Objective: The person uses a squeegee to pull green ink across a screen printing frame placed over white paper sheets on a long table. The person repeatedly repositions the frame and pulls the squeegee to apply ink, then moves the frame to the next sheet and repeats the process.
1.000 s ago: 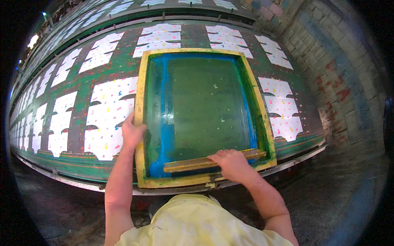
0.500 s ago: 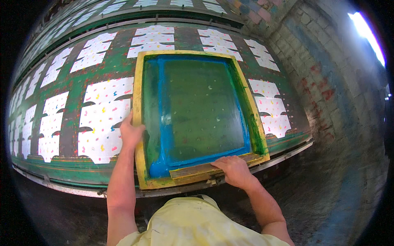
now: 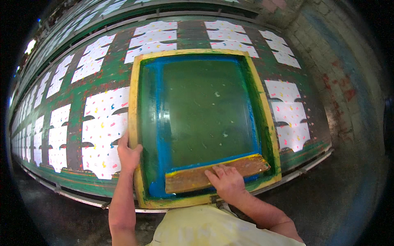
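A large yellow screen-printing frame (image 3: 272, 135) lies on the long green table (image 3: 78, 92), its green mesh (image 3: 205, 110) edged with bands of blue ink (image 3: 160, 119). My left hand (image 3: 129, 151) grips the frame's left side, fingers along its outer edge. My right hand (image 3: 225, 182) holds a wide wooden squeegee (image 3: 184, 181) across the near end of the mesh, leaning with its broad face showing. White fabric pieces (image 3: 102, 156) printed with small pink, yellow and blue shapes lie beside the frame.
Rows of similar fabric pieces (image 3: 150, 41) run along the table to left and back. Behind is another table with a metal rail (image 3: 67, 30). A block wall (image 3: 336, 61) with paint marks stands at the right. A rail (image 3: 310, 167) borders the near edge.
The squeegee has tipped from a narrow upright strip to show its broad face, with my right hand's fingers now over that face. The frame and both hands appear somewhat lower in the picture.
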A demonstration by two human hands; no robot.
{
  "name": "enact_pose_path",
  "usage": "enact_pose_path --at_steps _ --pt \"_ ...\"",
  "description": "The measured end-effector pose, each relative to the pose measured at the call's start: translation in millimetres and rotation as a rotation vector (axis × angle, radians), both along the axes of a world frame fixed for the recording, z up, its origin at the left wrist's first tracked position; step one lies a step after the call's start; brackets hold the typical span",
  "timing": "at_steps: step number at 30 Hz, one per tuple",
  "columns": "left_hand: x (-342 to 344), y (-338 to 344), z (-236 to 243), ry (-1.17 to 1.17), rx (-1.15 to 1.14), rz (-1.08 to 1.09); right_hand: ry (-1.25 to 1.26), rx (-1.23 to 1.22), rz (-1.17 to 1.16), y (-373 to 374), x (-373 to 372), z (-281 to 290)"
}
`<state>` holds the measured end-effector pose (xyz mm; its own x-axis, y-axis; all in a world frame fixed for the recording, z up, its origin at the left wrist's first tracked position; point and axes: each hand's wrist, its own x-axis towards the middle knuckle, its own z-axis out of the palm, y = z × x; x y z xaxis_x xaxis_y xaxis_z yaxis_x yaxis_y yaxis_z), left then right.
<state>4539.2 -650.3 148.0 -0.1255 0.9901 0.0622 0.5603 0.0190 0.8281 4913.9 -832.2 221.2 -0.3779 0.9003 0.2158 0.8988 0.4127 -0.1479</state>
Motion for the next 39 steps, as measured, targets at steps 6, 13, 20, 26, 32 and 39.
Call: enact_pose_path --at_steps 6,13,20,26,32,39 --pt "3 -3 6 0.136 0.043 0.017 -0.029 -0.071 -0.024 163 27 -19" --pt "10 -3 13 0.214 0.06 0.082 -0.07 0.063 -0.043 368 55 -31" --pt "8 -4 8 0.287 0.166 0.07 -0.087 0.095 -0.097 470 59 -25" --pt "5 -6 4 0.34 0.171 0.061 -0.072 0.134 -0.047 502 16 -38" --pt "5 -6 8 0.353 0.153 0.062 -0.176 -0.086 0.111 527 -7 -12" --pt "7 -6 10 0.277 0.151 0.118 -0.114 -0.231 0.512 451 -6 3"
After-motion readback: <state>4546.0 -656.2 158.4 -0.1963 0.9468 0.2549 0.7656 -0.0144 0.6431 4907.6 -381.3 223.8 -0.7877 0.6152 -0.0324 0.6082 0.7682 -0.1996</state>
